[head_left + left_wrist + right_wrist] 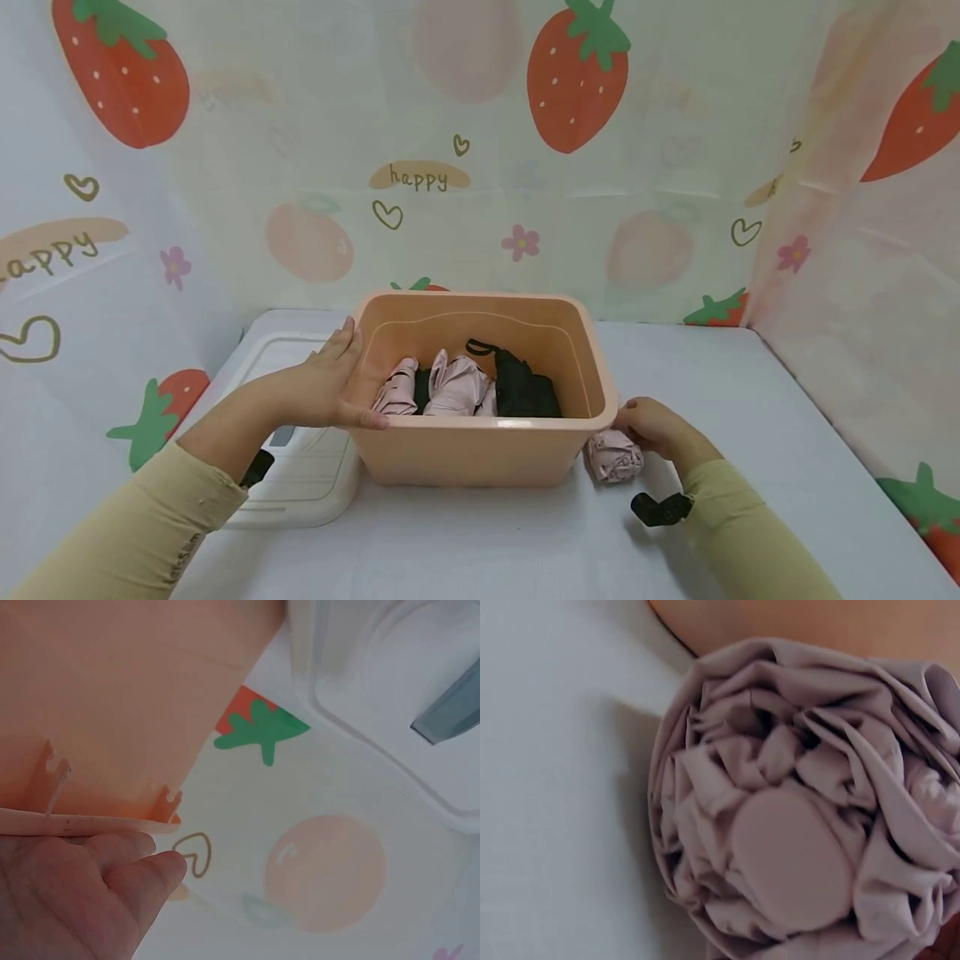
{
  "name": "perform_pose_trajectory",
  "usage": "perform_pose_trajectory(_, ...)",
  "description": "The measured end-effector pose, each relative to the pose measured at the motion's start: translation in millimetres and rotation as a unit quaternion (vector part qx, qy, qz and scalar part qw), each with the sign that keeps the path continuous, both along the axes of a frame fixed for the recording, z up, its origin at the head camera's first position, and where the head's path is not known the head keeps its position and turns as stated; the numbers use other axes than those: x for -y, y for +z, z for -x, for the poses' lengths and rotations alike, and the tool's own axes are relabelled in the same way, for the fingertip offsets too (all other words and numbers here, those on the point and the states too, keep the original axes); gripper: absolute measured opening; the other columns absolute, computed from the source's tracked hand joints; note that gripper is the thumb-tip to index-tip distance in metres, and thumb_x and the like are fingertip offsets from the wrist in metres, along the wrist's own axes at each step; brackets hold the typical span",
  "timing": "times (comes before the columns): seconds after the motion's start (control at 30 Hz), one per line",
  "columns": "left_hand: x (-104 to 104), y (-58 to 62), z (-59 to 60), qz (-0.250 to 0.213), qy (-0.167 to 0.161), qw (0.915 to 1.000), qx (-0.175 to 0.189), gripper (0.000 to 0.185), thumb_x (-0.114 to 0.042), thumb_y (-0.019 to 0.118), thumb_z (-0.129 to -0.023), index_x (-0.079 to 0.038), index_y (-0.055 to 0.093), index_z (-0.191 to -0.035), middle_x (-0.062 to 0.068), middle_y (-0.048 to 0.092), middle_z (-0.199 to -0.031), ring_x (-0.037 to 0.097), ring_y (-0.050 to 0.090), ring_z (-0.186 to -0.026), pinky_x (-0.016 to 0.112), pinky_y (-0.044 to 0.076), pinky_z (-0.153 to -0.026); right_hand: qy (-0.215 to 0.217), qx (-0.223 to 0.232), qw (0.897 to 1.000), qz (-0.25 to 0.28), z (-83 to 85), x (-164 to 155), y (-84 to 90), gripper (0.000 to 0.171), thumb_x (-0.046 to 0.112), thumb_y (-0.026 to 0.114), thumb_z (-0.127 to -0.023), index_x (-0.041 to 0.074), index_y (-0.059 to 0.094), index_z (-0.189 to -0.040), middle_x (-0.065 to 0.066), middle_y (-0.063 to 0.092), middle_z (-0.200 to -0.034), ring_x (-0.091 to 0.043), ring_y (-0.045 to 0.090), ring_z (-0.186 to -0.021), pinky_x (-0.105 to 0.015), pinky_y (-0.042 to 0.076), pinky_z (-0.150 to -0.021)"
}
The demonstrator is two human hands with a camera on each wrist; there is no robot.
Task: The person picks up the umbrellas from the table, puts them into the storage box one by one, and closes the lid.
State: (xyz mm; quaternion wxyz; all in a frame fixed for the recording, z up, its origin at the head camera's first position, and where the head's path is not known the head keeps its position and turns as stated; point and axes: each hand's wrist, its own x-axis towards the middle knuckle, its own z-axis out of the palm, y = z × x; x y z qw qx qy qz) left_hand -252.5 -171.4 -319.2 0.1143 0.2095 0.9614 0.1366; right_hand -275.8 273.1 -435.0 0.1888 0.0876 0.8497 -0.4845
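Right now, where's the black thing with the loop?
In the head view, the black thing is inside the peach bin, toward its right side, just right of the pink bundles there.

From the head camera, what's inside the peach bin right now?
The bin holds pink bundles, a dark piece between them, and a black bundle with a loop. Its front wall hides their lower parts; anything beneath them can't be seen.
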Motion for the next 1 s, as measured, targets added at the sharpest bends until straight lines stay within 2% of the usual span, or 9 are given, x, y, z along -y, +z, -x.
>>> perform_pose_trajectory(0.17,-1,0.0,0.8,0.0,-0.003,1.0,-0.003,0.138,-0.08,0.059,-0.057,0.008,-0.006,-0.142,0.022,-0.016,-0.149,0.039,-0.005,-0.137,0.057,0.012,-0.106,-0.005,-0.019,1.0,-0.013,0.6,-8,3.3,0.022,0.021,0.061,-0.082,0.003,0.047,-0.08,-0.002,0.044,-0.069,-0.013,0.043,-0.06,-0.025,0.039,-0.051)
perform_pose_trajectory(0.3,-1,0.4,0.4,0.0,-0.006,1.0,-0.002,0.137,-0.079,0.059,-0.058,0.008,-0.006,-0.142,0.022,-0.016,-0.149,0.038,-0.006,-0.137,0.057,0.012,-0.106,-0.012,-0.026,0.999,-0.022,4.2,-19,17.6,0.028,0.027,0.062,-0.084,0.004,0.046,-0.08,-0.001,0.042,-0.068,-0.013,0.043,-0.062,-0.026,0.041,-0.053)
perform_pose_trajectory(0.47,-1,0.7,-0.4,0.002,-0.009,1.0,-0.003,0.136,-0.079,0.058,-0.059,0.008,-0.007,-0.142,0.022,-0.017,-0.149,0.038,-0.007,-0.137,0.057,0.012,-0.106,-0.014,-0.04,0.999,-0.019,9.1,-32,45.1,0.035,0.034,0.062,-0.086,0.004,0.044,-0.084,0.0,0.041,-0.07,-0.012,0.042,-0.063,-0.027,0.043,-0.058)
perform_pose_trajectory(0.73,0,0.4,0.0,0.003,-0.007,1.0,0.0,0.136,-0.078,0.058,-0.059,0.008,-0.007,-0.142,0.022,-0.017,-0.148,0.04,-0.005,-0.137,0.056,0.014,-0.106,-0.005,-0.073,0.997,0.018,9.9,-48,91.5,0.041,0.033,0.057,-0.089,-0.004,0.044,-0.102,0.003,0.053,-0.077,-0.006,0.054,-0.068,-0.023,0.05,-0.066)
perform_pose_trajectory(0.9,0,2.1,-1.1,0.006,-0.007,0.9999,-0.004,0.136,-0.078,0.058,-0.059,0.009,-0.006,-0.142,0.023,-0.016,-0.148,0.04,-0.005,-0.137,0.057,0.014,-0.106,-0.001,-0.098,0.994,0.037,10.7,-51,124.2,0.042,0.033,0.057,-0.09,-0.004,0.045,-0.106,0.007,0.058,-0.075,-0.003,0.058,-0.069,-0.021,0.051,-0.067)
perform_pose_trajectory(1.0,0,3.4,-2.1,0.008,-0.009,0.9999,-0.009,0.135,-0.078,0.058,-0.06,0.01,-0.004,-0.141,0.024,-0.015,-0.148,0.041,-0.005,-0.137,0.057,0.012,-0.106,0.003,-0.116,0.993,0.024,10.2,-47,144.3,0.043,0.034,0.058,-0.089,-0.005,0.046,-0.105,0.008,0.057,-0.074,-0.004,0.058,-0.068,-0.021,0.05,-0.067)
